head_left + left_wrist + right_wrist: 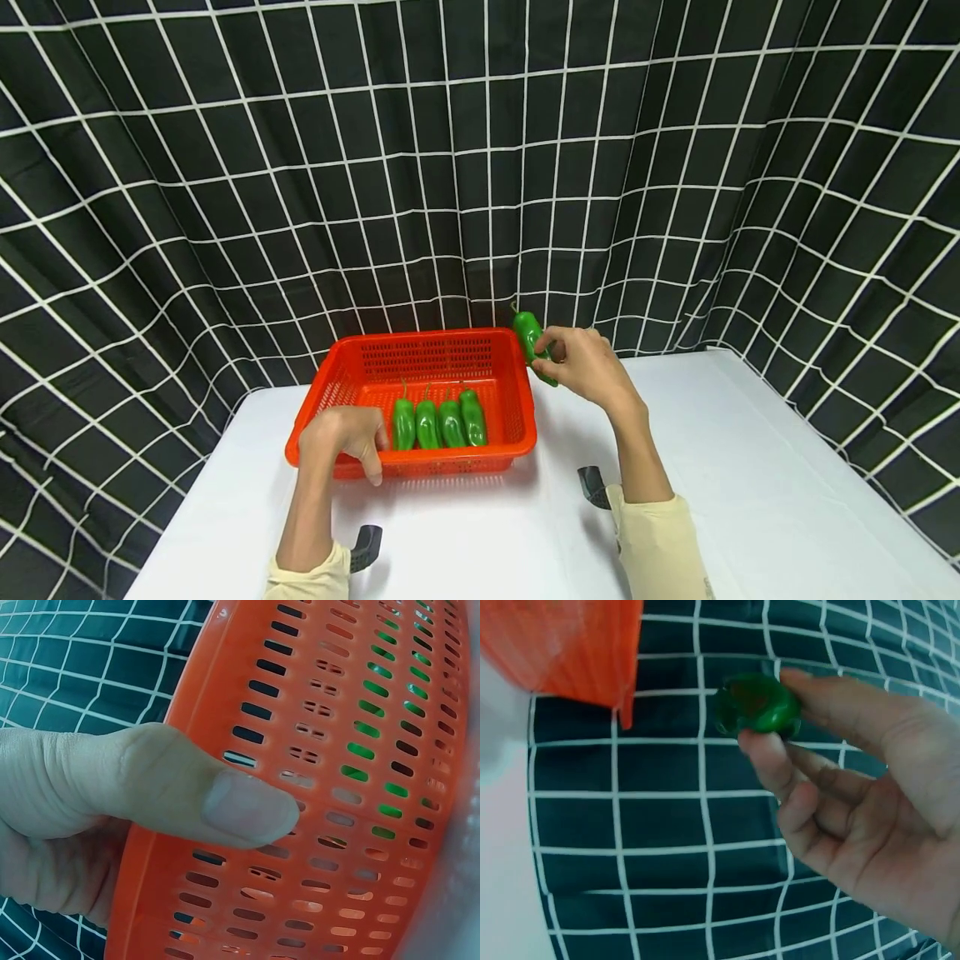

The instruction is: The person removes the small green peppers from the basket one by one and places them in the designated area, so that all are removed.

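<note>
A red plastic basket with slotted walls stands on the white table. Several green peppers lie side by side inside it, stems pointing away from me. My left hand grips the basket's near rim at the left, the thumb outside against the slotted wall in the left wrist view; its other fingers are mostly hidden. Just beyond the basket's right side, my right hand pinches another green pepper between thumb and fingers, raised and tilted with its stem up. The right wrist view shows that pepper end-on.
A black curtain with a white grid hangs behind the table and along both sides. The white tabletop extends to the right of the basket. Dark wrist-worn pieces stick out beside both forearms.
</note>
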Demonstrator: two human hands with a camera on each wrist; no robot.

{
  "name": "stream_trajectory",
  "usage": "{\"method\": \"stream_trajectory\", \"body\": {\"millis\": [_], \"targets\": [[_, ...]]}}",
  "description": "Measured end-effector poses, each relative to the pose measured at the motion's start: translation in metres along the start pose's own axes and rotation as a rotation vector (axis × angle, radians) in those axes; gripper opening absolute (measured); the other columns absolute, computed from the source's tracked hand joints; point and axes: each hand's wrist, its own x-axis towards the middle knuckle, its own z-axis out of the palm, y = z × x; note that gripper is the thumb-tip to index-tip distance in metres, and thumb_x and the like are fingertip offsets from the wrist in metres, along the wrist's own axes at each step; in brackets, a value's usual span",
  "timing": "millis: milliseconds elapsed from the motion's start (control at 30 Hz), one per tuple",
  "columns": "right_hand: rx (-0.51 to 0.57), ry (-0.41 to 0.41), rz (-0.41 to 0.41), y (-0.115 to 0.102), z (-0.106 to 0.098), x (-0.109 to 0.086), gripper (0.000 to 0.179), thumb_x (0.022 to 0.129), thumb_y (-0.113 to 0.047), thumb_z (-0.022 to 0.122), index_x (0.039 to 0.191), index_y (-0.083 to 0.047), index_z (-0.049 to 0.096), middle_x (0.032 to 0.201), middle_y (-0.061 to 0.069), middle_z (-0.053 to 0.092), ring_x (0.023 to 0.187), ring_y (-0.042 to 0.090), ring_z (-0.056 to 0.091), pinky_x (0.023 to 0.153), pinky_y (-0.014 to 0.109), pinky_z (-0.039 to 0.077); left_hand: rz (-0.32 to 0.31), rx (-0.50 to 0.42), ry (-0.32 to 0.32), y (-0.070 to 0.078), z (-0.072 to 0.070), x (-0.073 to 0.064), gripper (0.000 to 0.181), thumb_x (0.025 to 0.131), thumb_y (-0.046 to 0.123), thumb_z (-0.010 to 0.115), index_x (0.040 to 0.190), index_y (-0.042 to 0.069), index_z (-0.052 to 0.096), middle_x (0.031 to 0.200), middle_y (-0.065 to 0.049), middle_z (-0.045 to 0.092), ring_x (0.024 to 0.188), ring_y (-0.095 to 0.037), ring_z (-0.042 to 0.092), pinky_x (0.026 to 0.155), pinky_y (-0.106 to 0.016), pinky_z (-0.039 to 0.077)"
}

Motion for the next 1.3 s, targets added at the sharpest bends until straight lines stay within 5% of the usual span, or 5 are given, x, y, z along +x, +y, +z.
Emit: {"method": "stream_trajectory", "body": {"millis": [333, 600, 833, 1300], "targets": [[-0.133, -0.02, 0.127, 0.029, 0.008, 0.004, 0.016, 0.087, -0.013, 0.077, 0.101, -0.007, 0.071, 0.073, 0.008, 0.067, 0.067, 0.021, 0.06, 0.059, 0.03, 0.042, 0.011, 0.006, -0.001, -0.001, -0.001, 0.002, 0.022, 0.068, 0.014, 0.093, 0.086, 0.02, 0.081, 0.075, 0.009, 0.068, 0.076, -0.015, 0.054, 0.067, -0.031, 0.044], [-0.176, -0.158, 0.216, 0.051, 0.031, 0.007, 0.02, 0.083, -0.008, 0.079, 0.098, -0.009, 0.065, 0.082, 0.01, 0.065, 0.069, 0.024, 0.056, 0.06, 0.031, 0.04, -0.007, -0.006, -0.011, -0.001, 0.0, 0.001, 0.022, 0.068, 0.013, 0.092, 0.087, 0.019, 0.081, 0.076, 0.008, 0.069, 0.078, -0.015, 0.054, 0.068, -0.032, 0.045], [-0.149, -0.252, 0.272, 0.065, 0.051, 0.007, 0.023, 0.083, -0.008, 0.081, 0.093, -0.009, 0.061, 0.089, 0.011, 0.066, 0.062, 0.022, 0.062, 0.058, 0.029, 0.042, -0.012, -0.006, -0.008, 0.0, 0.0, 0.001, 0.022, 0.069, 0.013, 0.092, 0.087, 0.019, 0.081, 0.077, 0.007, 0.069, 0.078, -0.016, 0.055, 0.067, -0.032, 0.045], [0.001, -0.394, 0.38, 0.072, 0.069, 0.007, 0.049, 0.085, -0.002, 0.077, 0.127, -0.005, 0.051, 0.1, 0.019, 0.06, 0.065, 0.028, 0.073, 0.062, 0.033, 0.059, 0.008, -0.007, -0.019, -0.001, 0.0, 0.003, 0.023, 0.069, 0.011, 0.093, 0.087, 0.018, 0.081, 0.077, 0.008, 0.069, 0.078, -0.014, 0.053, 0.068, -0.03, 0.043]]}}
